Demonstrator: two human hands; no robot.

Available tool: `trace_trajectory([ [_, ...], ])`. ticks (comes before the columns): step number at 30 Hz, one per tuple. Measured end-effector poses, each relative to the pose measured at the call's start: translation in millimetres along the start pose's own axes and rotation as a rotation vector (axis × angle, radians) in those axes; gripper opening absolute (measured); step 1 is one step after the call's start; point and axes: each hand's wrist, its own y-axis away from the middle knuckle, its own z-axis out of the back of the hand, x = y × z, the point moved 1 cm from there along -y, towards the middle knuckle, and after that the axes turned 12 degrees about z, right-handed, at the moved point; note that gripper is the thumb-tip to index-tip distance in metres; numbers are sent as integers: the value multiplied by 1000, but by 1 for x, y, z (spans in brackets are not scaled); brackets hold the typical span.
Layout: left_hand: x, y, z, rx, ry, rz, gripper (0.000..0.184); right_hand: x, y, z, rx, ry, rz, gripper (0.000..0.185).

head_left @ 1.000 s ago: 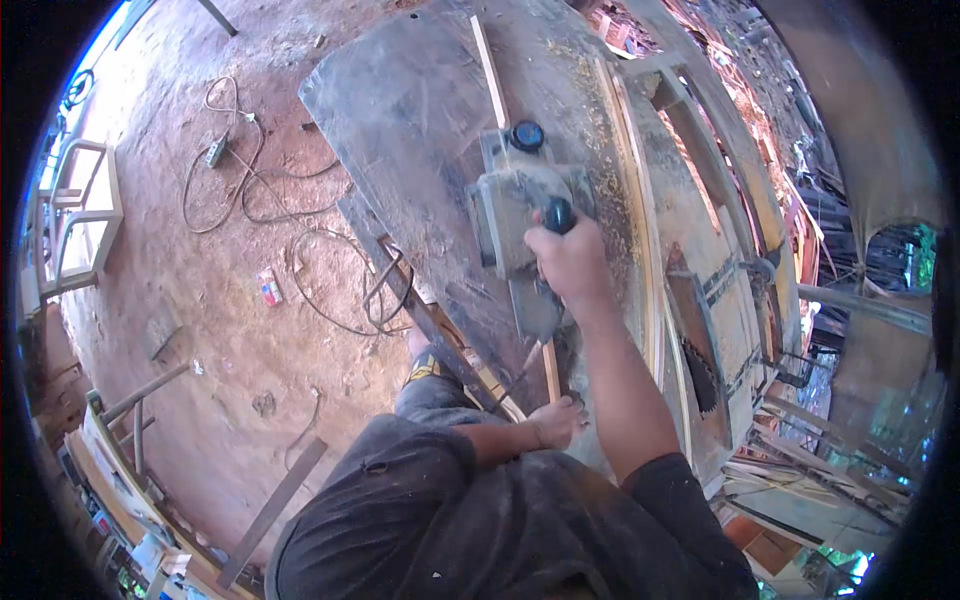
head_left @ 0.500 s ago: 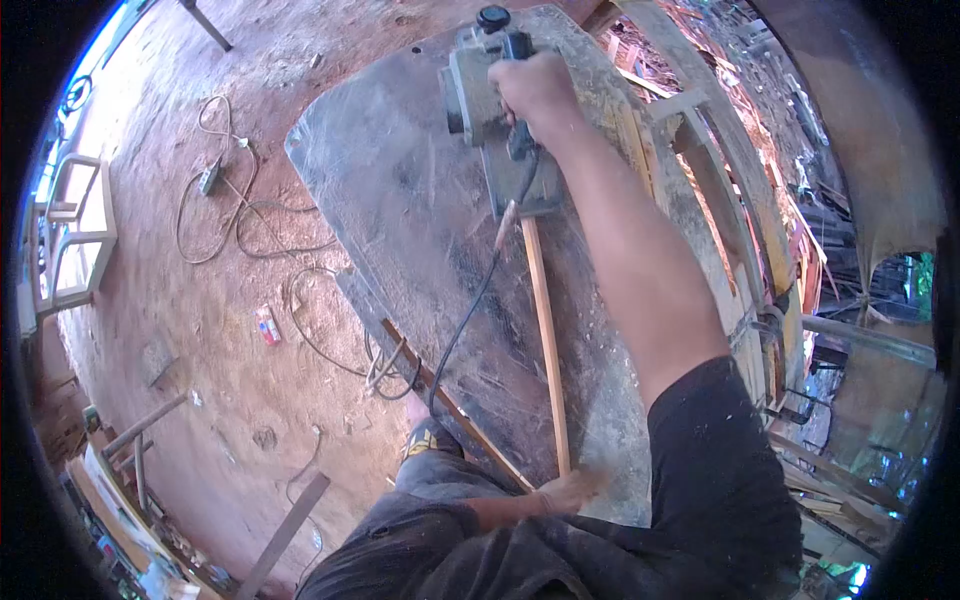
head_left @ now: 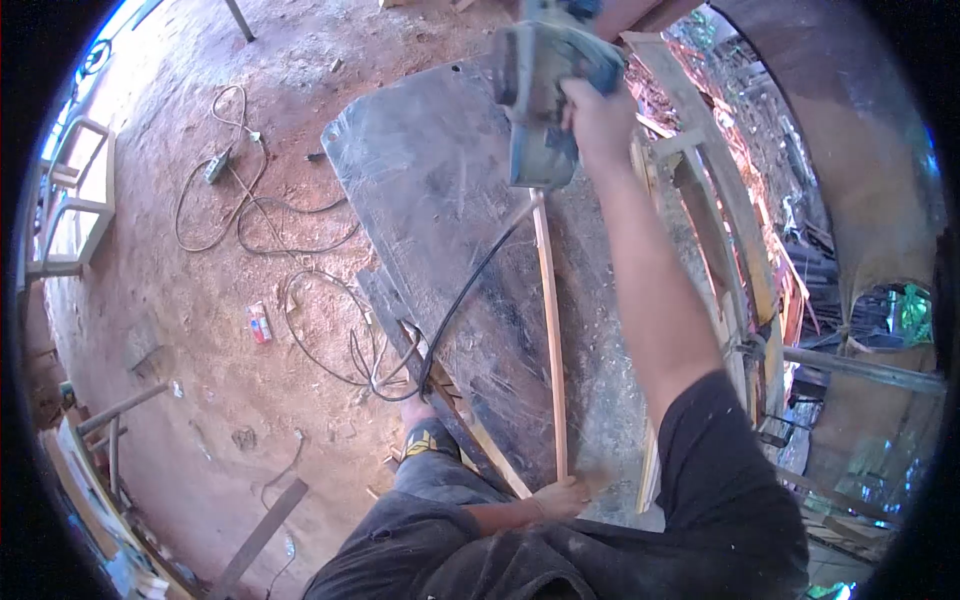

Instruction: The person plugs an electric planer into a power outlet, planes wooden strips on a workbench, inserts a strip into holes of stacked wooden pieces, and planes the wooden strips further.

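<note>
My right hand (head_left: 600,120) grips the handle of an electric planer (head_left: 540,150), which is blurred by motion. The planer is over the far end of a long narrow wooden strip (head_left: 552,330), hiding that end; whether it touches the wood I cannot tell. A dark cord (head_left: 470,275) runs from its rear toward my leg. Close to my body, my left hand (head_left: 560,498) is closed at the near end of the strip. The strip lies lengthwise on a large dark, scuffed board (head_left: 420,160).
A tan cable with a connector (head_left: 215,168) lies looped on the dusty ground at left, near a small red-and-white packet (head_left: 260,322). A wooden frame (head_left: 715,220) and scrap wood stand along the right. A pale metal-looking frame (head_left: 85,205) is at far left.
My right hand and the planer have moved farther away and slightly right along the strip. My left hand stays at the near end. The whole view has shifted slightly.
</note>
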Motion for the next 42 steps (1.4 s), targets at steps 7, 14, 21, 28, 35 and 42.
trace_trajectory([
  [7, 17, 16, 46, -513, 247, -266, 9, 135, 164, 116, -68, 107, -259, 25],
  [14, 38, 120, 227, -470, 385, 625, 31, 218, 405, 257, -76, 453, -762, 31],
  [21, 174, -33, 309, -747, -83, 947, 52, 340, 526, 312, -38, 719, -1181, 29],
  [28, 221, -95, 325, -494, -244, 1130, 39, 373, 585, 295, -44, 687, -1166, 34],
  [35, 249, -93, 313, -377, -535, 1024, 33, 336, 637, 282, 2, 538, -1079, 39],
  [42, 239, -82, 317, -402, -520, 900, 30, 319, 633, 270, 63, 431, -1000, 30],
])
